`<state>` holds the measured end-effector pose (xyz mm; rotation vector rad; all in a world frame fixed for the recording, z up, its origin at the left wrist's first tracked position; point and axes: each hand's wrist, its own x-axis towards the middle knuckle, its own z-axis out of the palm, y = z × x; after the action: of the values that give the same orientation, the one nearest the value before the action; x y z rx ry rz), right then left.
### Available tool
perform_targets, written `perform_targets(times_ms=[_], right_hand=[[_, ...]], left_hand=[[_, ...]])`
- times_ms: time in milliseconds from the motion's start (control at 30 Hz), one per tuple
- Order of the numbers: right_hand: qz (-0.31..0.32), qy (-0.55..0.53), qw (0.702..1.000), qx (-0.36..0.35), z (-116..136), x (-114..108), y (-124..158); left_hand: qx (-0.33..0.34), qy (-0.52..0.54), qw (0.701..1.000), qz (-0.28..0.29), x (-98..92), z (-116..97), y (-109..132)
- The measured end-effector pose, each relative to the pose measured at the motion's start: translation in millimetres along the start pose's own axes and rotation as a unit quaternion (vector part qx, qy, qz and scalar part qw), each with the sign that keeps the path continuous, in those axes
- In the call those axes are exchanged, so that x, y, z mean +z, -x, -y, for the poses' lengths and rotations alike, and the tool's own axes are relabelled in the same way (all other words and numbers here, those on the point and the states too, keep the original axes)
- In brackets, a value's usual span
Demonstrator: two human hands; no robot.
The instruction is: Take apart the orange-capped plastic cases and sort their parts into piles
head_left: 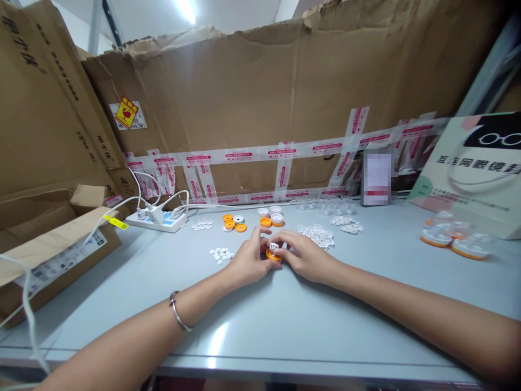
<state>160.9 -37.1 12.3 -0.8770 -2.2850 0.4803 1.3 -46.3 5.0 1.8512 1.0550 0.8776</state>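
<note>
Between my hands, at the middle of the table, is a round orange base (273, 254) with a small white openwork piece (274, 246) on top. My left hand (253, 254) is closed around the left side of the orange base, thumb at its front. The fingers of my right hand (299, 254) pinch at the white piece from the right; its fingertips partly cover it. Right behind the hands stand several orange and white round parts (271, 217). To the right lies a pile of white openwork pieces (316, 236), and to the left are small white discs (222, 254).
More orange rings (234, 223) lie left of centre. A power strip (157, 220) with white cables and an open cardboard box (61, 255) are at the left. At the right are a phone (376, 178), a paper bag (468, 179) and finished-looking clear-topped orange parts (456, 239).
</note>
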Motion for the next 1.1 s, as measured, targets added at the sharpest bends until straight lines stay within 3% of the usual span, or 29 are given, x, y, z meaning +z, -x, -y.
perform_targets(times_ms=[333, 700, 1100], right_hand=[[-0.068, -0.056, 0.996, 0.018, -6, 13, 4], [-0.038, -0.061, 0.997, 0.022, -6, 12, 4], [-0.094, -0.083, 0.991, 0.042, -6, 11, 5]], left_hand=[[-0.002, 0.015, 1.000, -0.003, 0.1, 1, -2], [0.003, -0.004, 1.000, -0.003, 1.0, -2, 1], [0.002, -0.034, 0.998, -0.048, 1.5, -11, 3]])
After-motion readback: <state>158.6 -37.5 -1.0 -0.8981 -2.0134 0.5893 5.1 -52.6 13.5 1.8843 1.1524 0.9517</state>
